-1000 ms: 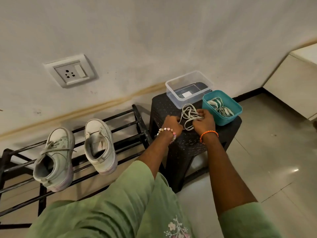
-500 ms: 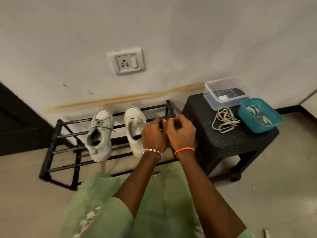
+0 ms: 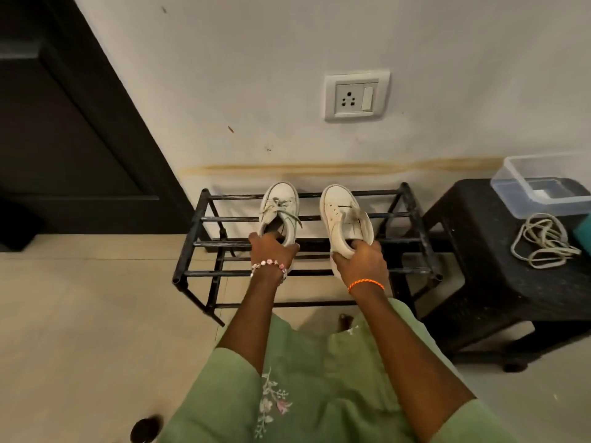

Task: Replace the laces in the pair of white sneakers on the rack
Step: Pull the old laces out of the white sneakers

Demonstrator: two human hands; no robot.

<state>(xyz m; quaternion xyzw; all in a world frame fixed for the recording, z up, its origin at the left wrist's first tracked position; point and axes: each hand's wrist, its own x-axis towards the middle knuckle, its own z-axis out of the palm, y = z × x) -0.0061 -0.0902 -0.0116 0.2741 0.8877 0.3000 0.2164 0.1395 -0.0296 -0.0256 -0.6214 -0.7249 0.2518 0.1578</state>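
Two white sneakers sit on the black metal rack (image 3: 204, 219) against the wall, toes toward the wall. My left hand (image 3: 271, 252) grips the heel of the left sneaker (image 3: 281, 203), which still has a loose grey lace. My right hand (image 3: 359, 262) grips the heel of the right sneaker (image 3: 339, 212), fingers curled into its opening; no lace shows on it. A coil of off-white laces (image 3: 540, 241) lies on the black stool (image 3: 473, 225) to the right.
On the stool stand a clear plastic box (image 3: 518, 203) and, at the frame edge, a teal container (image 3: 585, 231). A wall socket (image 3: 356, 95) is above the rack. A dark door (image 3: 64, 123) is at the left. Tiled floor lies around.
My view has swung left from the stool to the rack. Both hands left the coil of laces, came together briefly, then moved apart, and each now grips a sneaker heel.
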